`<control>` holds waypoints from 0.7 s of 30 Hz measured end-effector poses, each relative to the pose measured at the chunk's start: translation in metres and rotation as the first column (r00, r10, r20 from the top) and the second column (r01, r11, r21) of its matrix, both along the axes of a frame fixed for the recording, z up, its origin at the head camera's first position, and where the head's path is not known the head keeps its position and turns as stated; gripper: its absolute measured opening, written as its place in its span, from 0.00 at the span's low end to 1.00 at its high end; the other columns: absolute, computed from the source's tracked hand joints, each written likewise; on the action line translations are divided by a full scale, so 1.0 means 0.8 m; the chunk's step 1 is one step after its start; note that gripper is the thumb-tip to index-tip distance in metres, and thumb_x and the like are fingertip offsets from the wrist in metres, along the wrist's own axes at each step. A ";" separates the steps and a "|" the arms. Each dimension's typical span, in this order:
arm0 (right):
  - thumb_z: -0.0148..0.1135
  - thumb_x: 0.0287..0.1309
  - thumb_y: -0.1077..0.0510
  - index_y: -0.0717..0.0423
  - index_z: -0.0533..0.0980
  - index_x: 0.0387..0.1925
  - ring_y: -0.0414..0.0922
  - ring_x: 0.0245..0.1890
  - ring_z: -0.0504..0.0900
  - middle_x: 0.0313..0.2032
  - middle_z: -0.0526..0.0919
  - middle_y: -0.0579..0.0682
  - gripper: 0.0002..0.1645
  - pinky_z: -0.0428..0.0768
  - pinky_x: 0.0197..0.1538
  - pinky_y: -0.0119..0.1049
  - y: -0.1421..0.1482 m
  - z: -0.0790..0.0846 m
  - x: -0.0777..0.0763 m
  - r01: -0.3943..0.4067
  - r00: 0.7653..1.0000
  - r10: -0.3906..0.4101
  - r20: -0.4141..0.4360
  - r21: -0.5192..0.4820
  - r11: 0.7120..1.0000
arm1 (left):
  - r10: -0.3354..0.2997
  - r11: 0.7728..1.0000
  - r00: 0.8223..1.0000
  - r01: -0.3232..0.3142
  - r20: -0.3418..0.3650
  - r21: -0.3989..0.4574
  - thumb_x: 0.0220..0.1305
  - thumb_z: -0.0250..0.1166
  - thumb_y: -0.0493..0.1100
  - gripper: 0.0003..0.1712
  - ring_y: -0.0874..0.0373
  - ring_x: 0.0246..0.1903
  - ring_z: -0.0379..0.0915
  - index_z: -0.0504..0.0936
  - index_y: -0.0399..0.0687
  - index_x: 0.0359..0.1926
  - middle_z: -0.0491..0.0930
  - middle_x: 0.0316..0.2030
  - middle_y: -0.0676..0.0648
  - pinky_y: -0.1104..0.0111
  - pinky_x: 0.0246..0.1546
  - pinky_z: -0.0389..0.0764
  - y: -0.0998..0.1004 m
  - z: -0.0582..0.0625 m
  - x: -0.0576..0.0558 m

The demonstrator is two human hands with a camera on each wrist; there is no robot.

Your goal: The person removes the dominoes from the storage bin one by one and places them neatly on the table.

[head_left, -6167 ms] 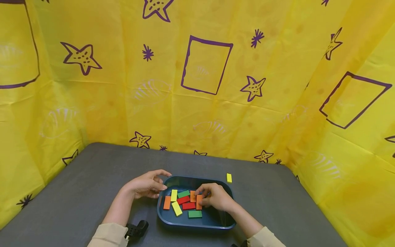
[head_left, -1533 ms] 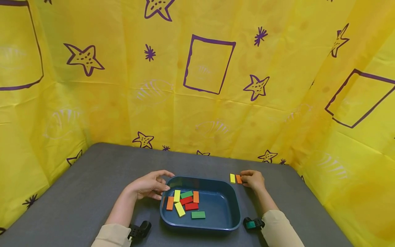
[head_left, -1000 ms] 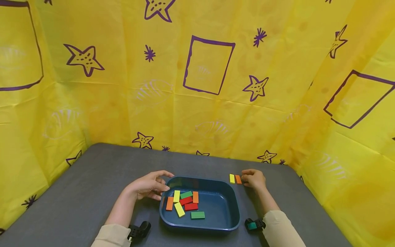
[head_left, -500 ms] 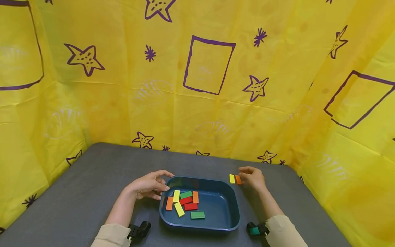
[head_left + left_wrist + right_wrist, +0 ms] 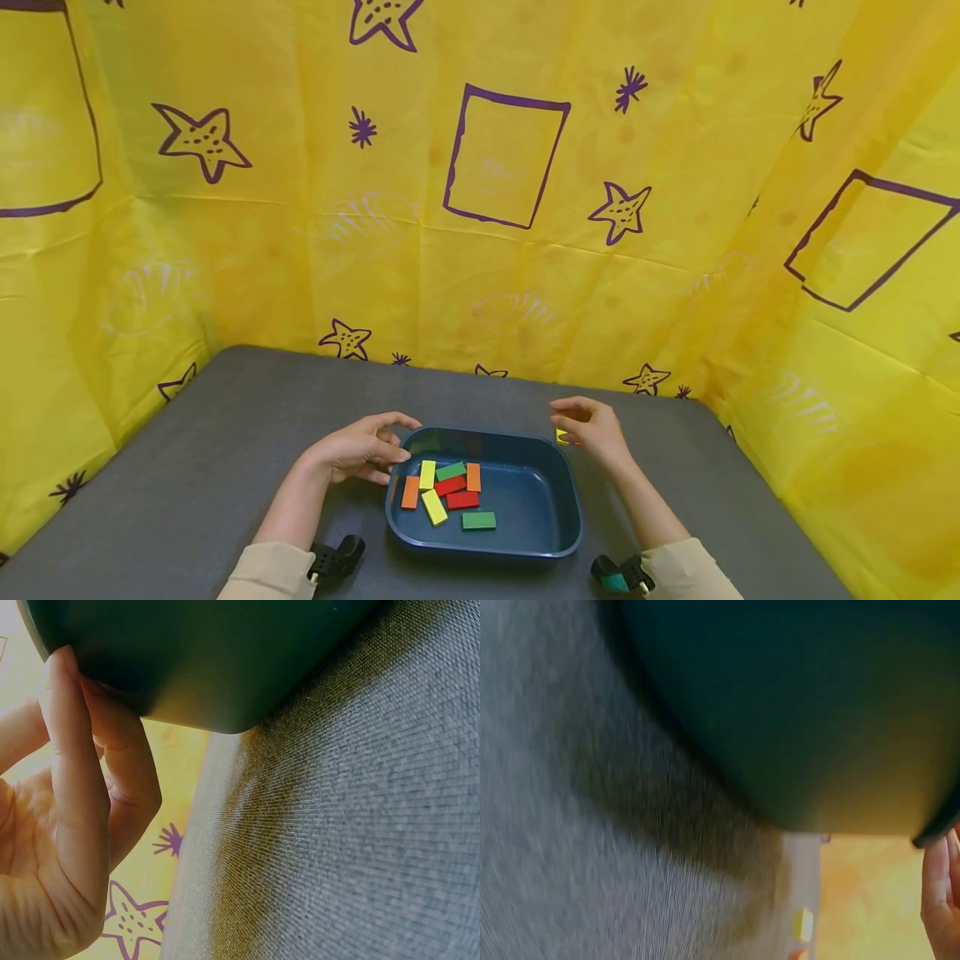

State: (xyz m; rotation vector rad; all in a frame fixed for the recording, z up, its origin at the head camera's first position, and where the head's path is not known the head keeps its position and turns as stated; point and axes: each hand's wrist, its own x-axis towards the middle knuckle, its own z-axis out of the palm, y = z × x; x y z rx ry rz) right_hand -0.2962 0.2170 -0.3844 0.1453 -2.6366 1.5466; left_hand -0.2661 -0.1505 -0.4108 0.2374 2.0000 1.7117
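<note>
A dark blue tray (image 5: 525,500) stands on the table, holding orange (image 5: 410,492), yellow (image 5: 434,507), green (image 5: 478,521) and red (image 5: 462,500) flat rectangular blocks, mostly in its left half. My left hand (image 5: 363,447) grips the tray's left rim, its fingertips at the edge in the left wrist view. Raised behind the tray's far right corner, my right hand (image 5: 596,429) holds nothing, fingers loosely bent. Partly covered by it in the head view, a yellow block (image 5: 803,925) and an orange block (image 5: 797,954) lie side by side on the table.
The dark grey table (image 5: 285,400) reaches back to a yellow patterned curtain (image 5: 360,275), which also runs along both sides. Black wrist cameras (image 5: 337,557) sit on both of my wrists, near the tray's front corners.
My right hand took an orange block from the tray, set it beside the yellow one on the table and let go. It has since lifted and moved left. The left hand stayed put.
</note>
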 end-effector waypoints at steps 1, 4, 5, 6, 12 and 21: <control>0.68 0.58 0.60 0.62 0.82 0.48 0.38 0.28 0.85 0.40 0.88 0.58 0.17 0.86 0.36 0.33 -0.003 0.001 0.002 -0.004 1.000 0.004 -0.010 -0.009 1.000 | 0.000 1.000 1.000 0.000 0.001 0.001 0.65 0.64 0.38 0.32 0.59 0.28 0.78 0.65 0.43 0.68 0.78 0.35 0.45 0.69 0.30 0.86 0.000 0.000 0.000; 0.68 0.57 0.62 0.65 0.81 0.48 0.38 0.31 0.85 0.41 0.88 0.60 0.17 0.87 0.37 0.33 -0.013 0.001 0.008 -0.061 0.998 0.060 -0.031 -0.034 0.998 | -0.002 1.000 1.000 0.002 0.000 0.002 0.65 0.64 0.38 0.32 0.59 0.28 0.78 0.64 0.43 0.68 0.78 0.35 0.45 0.69 0.30 0.86 0.001 0.000 0.000; 0.68 0.57 0.62 0.65 0.82 0.47 0.39 0.33 0.86 0.41 0.87 0.61 0.16 0.87 0.37 0.33 -0.016 0.000 0.010 -0.081 0.996 0.079 -0.028 -0.048 0.996 | 0.000 1.000 1.000 0.000 -0.001 0.003 0.65 0.64 0.38 0.32 0.59 0.28 0.78 0.65 0.43 0.68 0.78 0.35 0.44 0.69 0.30 0.86 0.000 0.000 0.000; 0.68 0.57 0.62 0.65 0.81 0.47 0.40 0.34 0.86 0.41 0.87 0.62 0.17 0.87 0.38 0.34 -0.019 0.000 0.013 -0.111 0.994 0.110 -0.027 -0.052 0.992 | -0.001 1.000 1.000 0.001 -0.003 0.003 0.65 0.64 0.39 0.33 0.59 0.28 0.78 0.65 0.43 0.68 0.78 0.35 0.45 0.69 0.30 0.86 0.001 0.000 0.000; 0.68 0.58 0.60 0.67 0.80 0.48 0.48 0.39 0.87 0.44 0.85 0.66 0.19 0.88 0.41 0.37 -0.037 -0.008 0.025 -0.307 0.951 0.308 0.022 -0.023 0.951 | 0.003 1.000 1.000 -0.003 -0.001 0.001 0.64 0.65 0.39 0.33 0.59 0.28 0.78 0.64 0.43 0.68 0.78 0.34 0.45 0.69 0.30 0.86 -0.001 0.000 0.000; 0.69 0.57 0.58 0.68 0.79 0.49 0.49 0.37 0.85 0.41 0.86 0.59 0.21 0.88 0.44 0.39 -0.059 -0.025 0.037 -0.453 0.877 0.454 0.157 -0.044 0.890 | 0.004 1.000 1.000 -0.004 -0.007 0.004 0.64 0.65 0.39 0.34 0.59 0.28 0.78 0.64 0.43 0.68 0.77 0.34 0.46 0.69 0.30 0.86 0.000 0.000 -0.001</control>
